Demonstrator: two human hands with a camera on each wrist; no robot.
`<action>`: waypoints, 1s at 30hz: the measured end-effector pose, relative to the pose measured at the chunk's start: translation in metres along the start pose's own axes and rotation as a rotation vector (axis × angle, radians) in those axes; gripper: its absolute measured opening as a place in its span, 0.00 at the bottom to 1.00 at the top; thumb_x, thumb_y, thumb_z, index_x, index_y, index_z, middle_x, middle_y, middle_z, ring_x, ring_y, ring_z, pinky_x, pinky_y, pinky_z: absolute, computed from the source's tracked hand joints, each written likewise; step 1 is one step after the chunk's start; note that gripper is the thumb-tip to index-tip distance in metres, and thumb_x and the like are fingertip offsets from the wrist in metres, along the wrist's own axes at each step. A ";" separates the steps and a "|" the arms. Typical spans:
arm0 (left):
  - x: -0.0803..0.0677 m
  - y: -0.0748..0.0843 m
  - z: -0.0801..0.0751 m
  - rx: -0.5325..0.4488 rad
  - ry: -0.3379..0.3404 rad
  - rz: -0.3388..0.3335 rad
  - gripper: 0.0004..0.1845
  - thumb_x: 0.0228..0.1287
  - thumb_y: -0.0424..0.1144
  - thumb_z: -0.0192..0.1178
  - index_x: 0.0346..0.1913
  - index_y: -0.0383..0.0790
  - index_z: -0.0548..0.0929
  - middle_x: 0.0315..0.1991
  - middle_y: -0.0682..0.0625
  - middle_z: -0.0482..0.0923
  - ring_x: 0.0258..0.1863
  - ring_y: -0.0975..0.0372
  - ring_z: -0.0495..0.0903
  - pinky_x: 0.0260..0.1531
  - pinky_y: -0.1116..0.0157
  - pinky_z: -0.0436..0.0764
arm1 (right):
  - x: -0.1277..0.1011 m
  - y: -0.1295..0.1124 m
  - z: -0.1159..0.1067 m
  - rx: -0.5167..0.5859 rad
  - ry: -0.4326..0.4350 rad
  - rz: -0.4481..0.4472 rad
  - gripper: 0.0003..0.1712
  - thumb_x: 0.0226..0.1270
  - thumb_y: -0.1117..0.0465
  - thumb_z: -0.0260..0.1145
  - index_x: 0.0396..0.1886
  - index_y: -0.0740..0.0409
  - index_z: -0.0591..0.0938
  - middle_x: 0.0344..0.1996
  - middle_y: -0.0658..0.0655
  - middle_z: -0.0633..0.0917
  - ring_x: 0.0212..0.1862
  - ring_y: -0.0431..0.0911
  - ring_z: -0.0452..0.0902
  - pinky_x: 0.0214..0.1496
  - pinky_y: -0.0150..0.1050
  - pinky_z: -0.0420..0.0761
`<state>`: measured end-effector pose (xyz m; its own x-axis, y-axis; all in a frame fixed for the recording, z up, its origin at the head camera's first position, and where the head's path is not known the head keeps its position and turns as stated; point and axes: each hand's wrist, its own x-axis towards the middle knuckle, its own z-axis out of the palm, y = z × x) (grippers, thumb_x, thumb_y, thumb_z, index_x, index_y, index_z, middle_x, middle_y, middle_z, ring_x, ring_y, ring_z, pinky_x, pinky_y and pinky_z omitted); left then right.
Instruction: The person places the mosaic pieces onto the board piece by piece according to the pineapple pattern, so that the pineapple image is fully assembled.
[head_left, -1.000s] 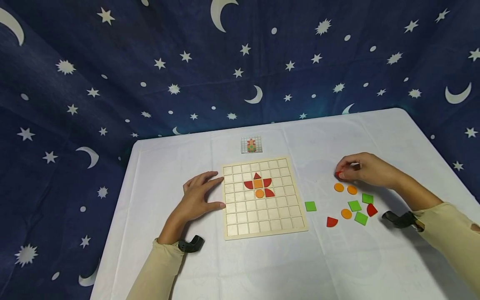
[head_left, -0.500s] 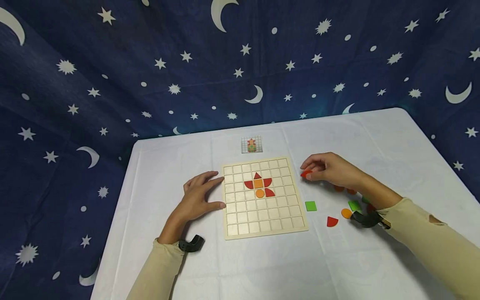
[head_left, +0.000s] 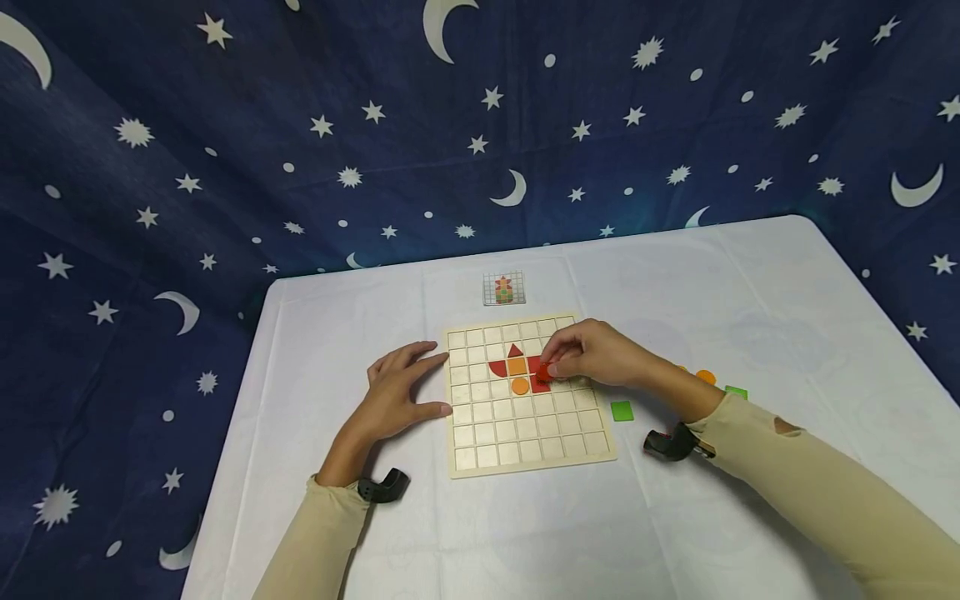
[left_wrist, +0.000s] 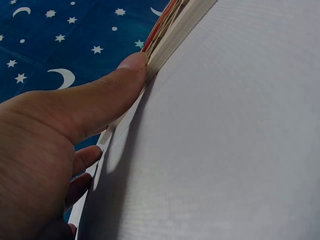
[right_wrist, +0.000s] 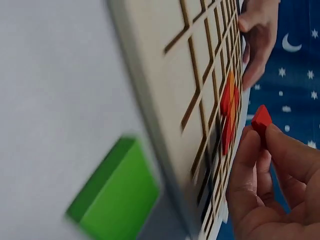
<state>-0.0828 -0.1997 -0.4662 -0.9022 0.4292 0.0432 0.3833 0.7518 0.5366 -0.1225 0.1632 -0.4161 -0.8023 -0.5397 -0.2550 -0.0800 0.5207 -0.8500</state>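
A small red wooden piece [right_wrist: 261, 120] is pinched in the right hand [head_left: 592, 354] fingers above the gridded wooden board [head_left: 525, 433]. Released askew, it could be knocked against the red pieces [head_left: 497, 367] just beneath the fingertips. The board is steadied by the straight fingers of the left hand [head_left: 393, 396].

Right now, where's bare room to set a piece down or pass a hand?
Free: the grid board's bottom three rows, and the tablecloth between board and near edge. Also bare cloth between the left hand and the table's left edge. Crowded: board centre, where the right hand holds a red piece above the placed shapes; loose pieces lie right of the board.
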 end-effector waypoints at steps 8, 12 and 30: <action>0.000 0.001 -0.001 0.001 0.003 0.002 0.45 0.51 0.59 0.76 0.73 0.51 0.74 0.76 0.47 0.65 0.77 0.49 0.59 0.68 0.39 0.49 | 0.014 -0.017 0.021 -0.037 -0.017 -0.056 0.05 0.64 0.63 0.74 0.37 0.49 0.91 0.35 0.49 0.89 0.37 0.45 0.79 0.41 0.36 0.79; 0.000 0.000 -0.001 0.000 0.002 -0.002 0.46 0.51 0.59 0.76 0.73 0.51 0.74 0.76 0.46 0.65 0.77 0.49 0.59 0.69 0.40 0.49 | 0.022 -0.021 0.030 -0.070 -0.016 -0.094 0.05 0.64 0.64 0.74 0.36 0.48 0.91 0.32 0.47 0.89 0.37 0.43 0.81 0.43 0.38 0.81; 0.001 0.000 0.000 0.000 0.002 0.000 0.46 0.51 0.60 0.77 0.73 0.51 0.74 0.76 0.46 0.65 0.77 0.49 0.60 0.68 0.40 0.50 | 0.038 -0.026 0.048 -0.180 -0.007 -0.115 0.04 0.62 0.64 0.75 0.33 0.50 0.92 0.25 0.45 0.88 0.32 0.38 0.80 0.39 0.36 0.79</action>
<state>-0.0833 -0.1993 -0.4662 -0.9024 0.4285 0.0449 0.3836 0.7517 0.5365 -0.1226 0.0971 -0.4265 -0.7775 -0.6068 -0.1649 -0.2756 0.5646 -0.7780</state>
